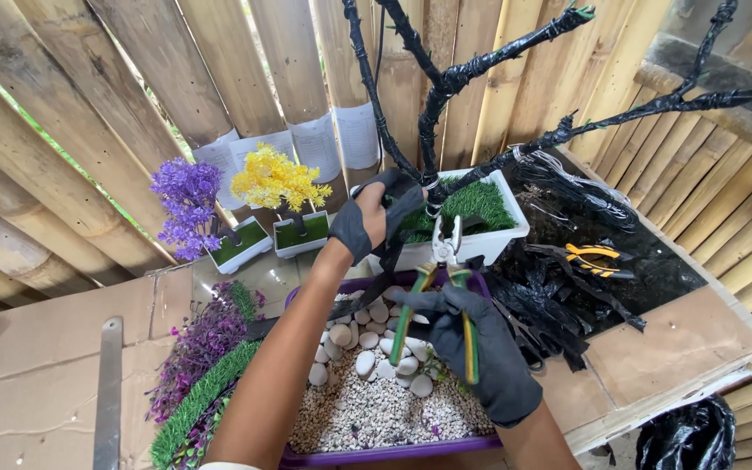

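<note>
L hand [374, 219]: black glove, raised at base of the black wrapped tree trunk [431, 130]; fingers curled round trunk just above the grass, gripping it.
R hand [472, 344]: black glove, fingers closed round both handles of the pliers [439, 287]; handles squeezed near together.
Pliers: green/yellow handles, metal nose pointing up at trunk base, right by L hand; can't tell if nose bites anything.
Tree: bare branches wound in black tape, spreading up & right over the surface; stands in white planter [498, 239] w/ green fake grass on top.
Purple tray [393, 453]: directly under both forearms, near edge of surface; filled w/ fine gravel, white pebbles [367, 348] heaped at far end.
Small pots: purple mini tree [186, 204] & yellow mini tree [276, 178], each in a white square pot, side by side, left of planter, against bamboo wall [89, 113].
Left of tray: strip of fake grass [198, 405] w/ purple sprigs [202, 344] lying on it.
Right of planter: pile of black tape scraps [550, 296], coil of black wire [567, 187], yellow-handled cutter [594, 257] on top of the pile.
Surface [36, 365]: cardboard sheets; metal ruler [109, 392] lies far left.
Black bag [685, 435]: below surface, bottom right.
</note>
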